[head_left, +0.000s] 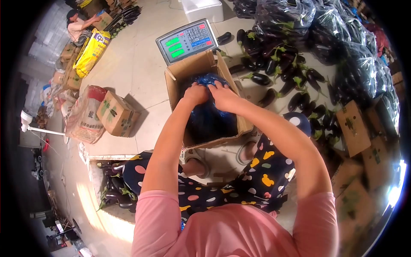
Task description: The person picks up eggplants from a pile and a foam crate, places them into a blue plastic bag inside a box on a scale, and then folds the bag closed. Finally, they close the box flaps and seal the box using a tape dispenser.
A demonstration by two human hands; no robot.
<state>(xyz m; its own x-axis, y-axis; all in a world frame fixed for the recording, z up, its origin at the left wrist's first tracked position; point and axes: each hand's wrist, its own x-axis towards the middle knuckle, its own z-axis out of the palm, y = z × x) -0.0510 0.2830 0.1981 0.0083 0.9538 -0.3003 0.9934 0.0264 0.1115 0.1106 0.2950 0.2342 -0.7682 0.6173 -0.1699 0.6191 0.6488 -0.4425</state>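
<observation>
A cardboard box [174, 92] stands upright with its flaps up, between my feet. Inside it is a dark blue plastic bag [212, 124], shiny where it catches light; what the bag holds is hidden. My left hand [196, 93] is at the box's far left part, its fingers curled onto the bag's top. My right hand [223, 97] lies on the bag at the right, fingers spread and pointing away from me. The two hands are close together. Just beyond the box, a digital scale display [187, 41] with green readouts and a keypad leans back.
Loose eggplants [278, 64] cover the floor at the right, below clear plastic bags [286, 19] of eggplants. A printed carton [115, 113] and a woven sack [87, 115] stand left. A foam box [113, 188] holds eggplants near my left knee. Another person [76, 26] sits far left.
</observation>
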